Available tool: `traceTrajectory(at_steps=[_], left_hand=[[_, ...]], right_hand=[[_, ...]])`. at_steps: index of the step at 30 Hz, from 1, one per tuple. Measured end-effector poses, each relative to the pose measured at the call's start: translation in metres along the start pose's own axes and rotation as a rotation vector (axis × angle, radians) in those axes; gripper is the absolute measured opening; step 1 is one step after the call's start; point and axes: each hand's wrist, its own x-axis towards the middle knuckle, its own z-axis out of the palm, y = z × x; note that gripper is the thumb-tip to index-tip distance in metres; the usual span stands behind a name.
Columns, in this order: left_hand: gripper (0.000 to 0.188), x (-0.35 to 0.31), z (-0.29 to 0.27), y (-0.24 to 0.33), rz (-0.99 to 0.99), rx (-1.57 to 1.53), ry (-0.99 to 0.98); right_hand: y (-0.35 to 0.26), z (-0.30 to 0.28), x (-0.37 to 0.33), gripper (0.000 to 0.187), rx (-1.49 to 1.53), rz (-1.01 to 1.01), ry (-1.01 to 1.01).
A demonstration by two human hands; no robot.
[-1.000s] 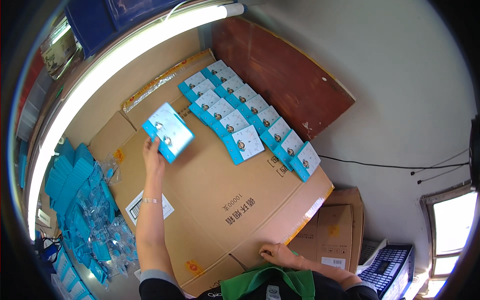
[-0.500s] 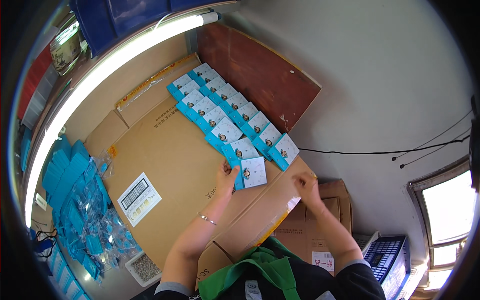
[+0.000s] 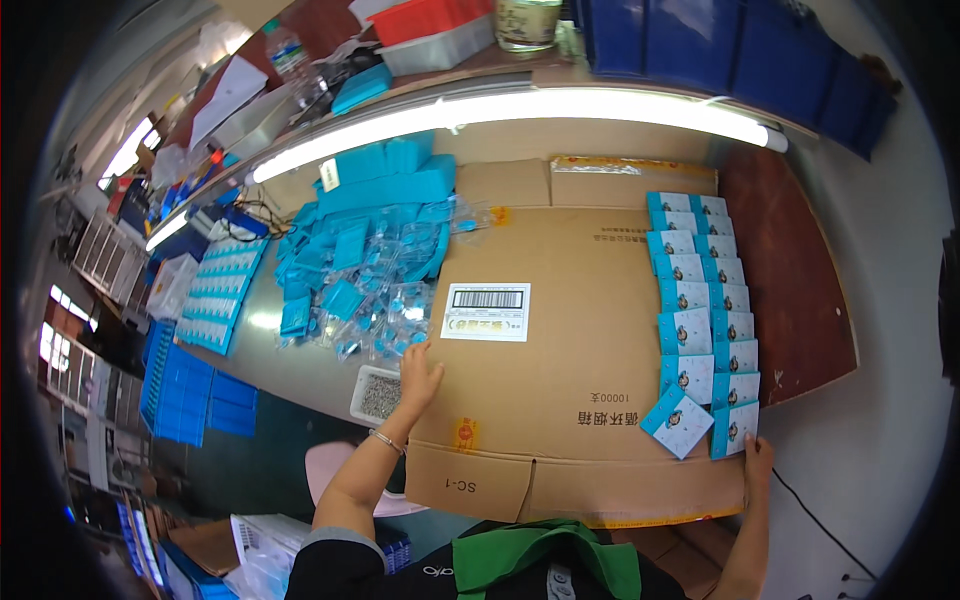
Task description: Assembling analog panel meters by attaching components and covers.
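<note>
Teal-and-white, 1 packet [image 3: 733,428] touches the right hand [image 3: 759,459], grip unclear; left hand [image 3: 420,378] points forward, fingers parted, empty.

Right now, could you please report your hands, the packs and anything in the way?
Left hand by clear cases; right hand at right column's nearest pack. Overlapping packs in two columns, left column's nearest pack askew. Tray beside left hand, possible snag.

Room over cardboard [image 3: 570,310] (packs [image 3: 688,331] rightward)
</note>
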Motion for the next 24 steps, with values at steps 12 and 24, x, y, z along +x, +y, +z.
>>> traceTrajectory(at_steps=[12,24], left_hand=[[0.048,0.016,0.011,-0.016,-0.293,0.034,-0.050],[0.041,0.041,-0.004,-0.030,-0.497,-0.392,-0.045]], right_hand=[[-0.048,-0.041,0.015,0.055,0.181,0.063,-0.300],[-0.028,-0.039,0.013,0.058,0.112,-0.076,-0.138]])
